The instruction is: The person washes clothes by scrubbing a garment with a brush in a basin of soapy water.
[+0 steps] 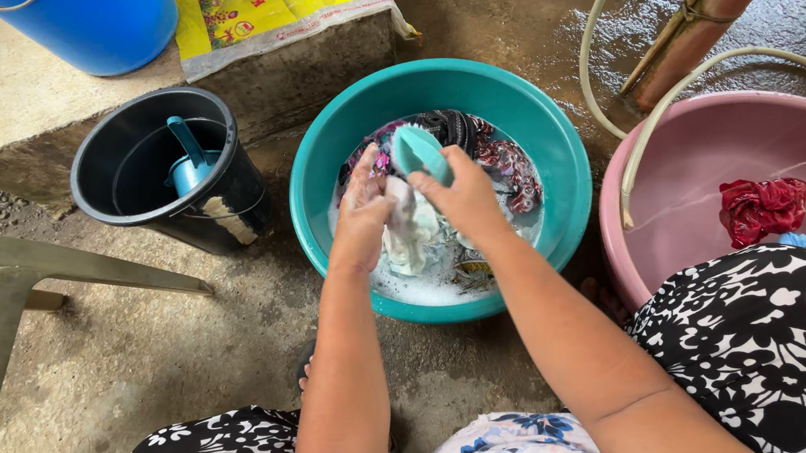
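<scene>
The big bowl point(551, 145) is green-blue, and the brush point(419, 152) too. The tub point(705, 122) is pink. The bucket point(143, 142) is black.

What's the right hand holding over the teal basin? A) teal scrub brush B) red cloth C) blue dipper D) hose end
A: the right hand grips a teal scrub brush above the soapy white cloth that the left hand holds over the teal basin.
</scene>
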